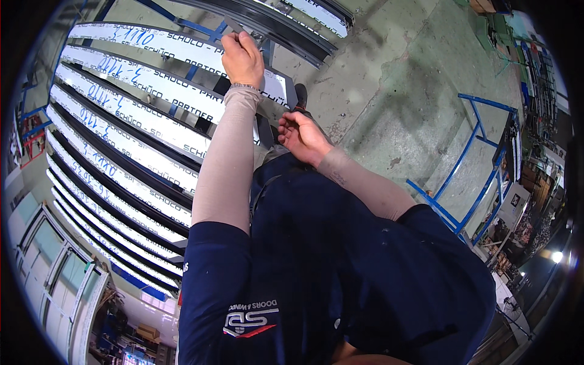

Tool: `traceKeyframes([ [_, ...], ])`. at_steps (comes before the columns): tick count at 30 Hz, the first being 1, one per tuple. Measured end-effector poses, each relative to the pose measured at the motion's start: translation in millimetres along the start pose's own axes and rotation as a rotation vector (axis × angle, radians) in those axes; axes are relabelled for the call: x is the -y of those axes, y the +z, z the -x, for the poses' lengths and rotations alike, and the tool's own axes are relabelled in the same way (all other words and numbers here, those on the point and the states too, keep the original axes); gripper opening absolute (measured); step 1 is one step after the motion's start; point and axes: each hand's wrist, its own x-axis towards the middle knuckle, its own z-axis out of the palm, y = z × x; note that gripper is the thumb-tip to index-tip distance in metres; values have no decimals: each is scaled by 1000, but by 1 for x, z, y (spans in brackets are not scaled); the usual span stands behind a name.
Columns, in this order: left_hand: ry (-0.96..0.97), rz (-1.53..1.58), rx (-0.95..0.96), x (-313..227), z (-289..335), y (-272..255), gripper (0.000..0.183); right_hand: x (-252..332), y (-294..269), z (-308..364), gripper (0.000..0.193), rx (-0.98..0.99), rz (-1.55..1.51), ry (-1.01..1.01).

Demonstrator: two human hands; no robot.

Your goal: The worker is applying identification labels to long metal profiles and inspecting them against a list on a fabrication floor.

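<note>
Workshop floor [389, 131], greenish grey, scuffed and stained, spreads across the upper right of a wide, rounded view looking down on one person at work. Long profiles [131, 125] lie in a stack of rows filling the left side, dark strips showing between their white films; ten or so can be made out, though the lower rows crowd too closely for an exact count. Black printed lettering repeats along the films, and several rows carry blue handwriting [100, 92] of figures. One blue metal frame [486, 103] stands on the floor at right; one pale-framed panel [67, 267] leans into view at lower left; one bright lamp [556, 257] shines at far right.

Two hands are visible, below them two pale sleeves. At the top of the stack, the nearest thing to both is the topmost profile [164, 41], running from upper left down to the person's right hand. The left hand [241, 59], with one band [243, 86] at its wrist, is curled over it; whether it grips cannot be told. The right hand [302, 137] is loosely half-open near the profile's end, nothing visible in it. One embroidered emblem [252, 320], pale lettering with a red stroke, marks the navy shirt [377, 274].
</note>
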Motion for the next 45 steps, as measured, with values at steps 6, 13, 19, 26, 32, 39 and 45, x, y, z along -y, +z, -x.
traceKeyframes([
  [6,-6,-15,13,-1,0,0,27,9,1,11,15,44,-73,-25],
  [13,-19,-45,17,-3,0,-1,27,5,-6,7,16,124,-77,-25],
  [19,-12,-20,3,0,0,0,27,4,-1,10,12,95,-72,-41],
  [26,-20,-19,4,0,1,1,27,2,9,7,13,-1,-68,-25],
  [32,-34,-14,17,-5,0,1,26,3,6,-3,15,54,19,40],
  [39,-54,69,20,-1,-4,-5,26,16,9,34,21,123,639,-36],
  [45,-202,281,395,-8,8,-56,29,48,9,26,29,1,1761,-1422],
])
